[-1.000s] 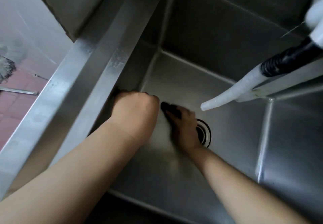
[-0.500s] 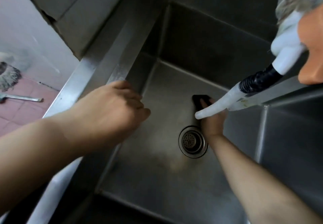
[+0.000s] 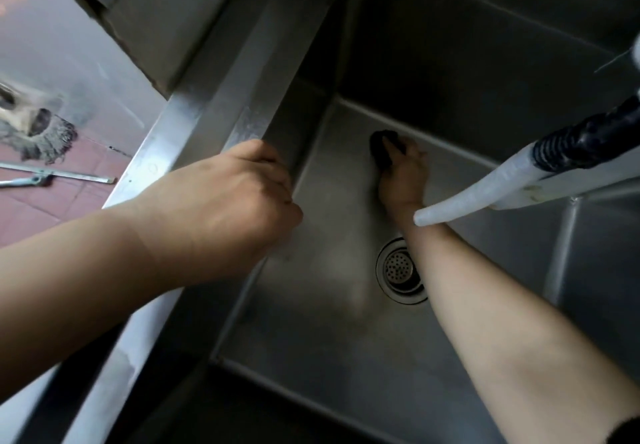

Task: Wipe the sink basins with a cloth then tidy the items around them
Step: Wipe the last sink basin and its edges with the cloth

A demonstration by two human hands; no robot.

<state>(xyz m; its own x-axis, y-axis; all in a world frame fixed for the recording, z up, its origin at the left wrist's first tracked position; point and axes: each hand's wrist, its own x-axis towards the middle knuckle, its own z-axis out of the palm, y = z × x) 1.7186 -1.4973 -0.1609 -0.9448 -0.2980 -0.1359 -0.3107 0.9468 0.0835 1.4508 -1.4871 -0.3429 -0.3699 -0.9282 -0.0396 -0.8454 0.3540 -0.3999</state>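
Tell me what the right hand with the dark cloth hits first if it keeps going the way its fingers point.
Likely the sink's back wall; the right hand and dark cloth sit near it, though depth is unclear.

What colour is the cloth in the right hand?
Black or very dark, seen in the head view: the cloth is gripped by the right hand on the basin floor.

A steel sink (image 3: pixel 332 357) is carrying the things: a dark cloth (image 3: pixel 382 152) is lying on its floor near the back wall, beyond the round drain (image 3: pixel 401 270). On the red tiled floor (image 3: pixel 45 208) (left of the sink) a mop (image 3: pixel 38 138) is lying.
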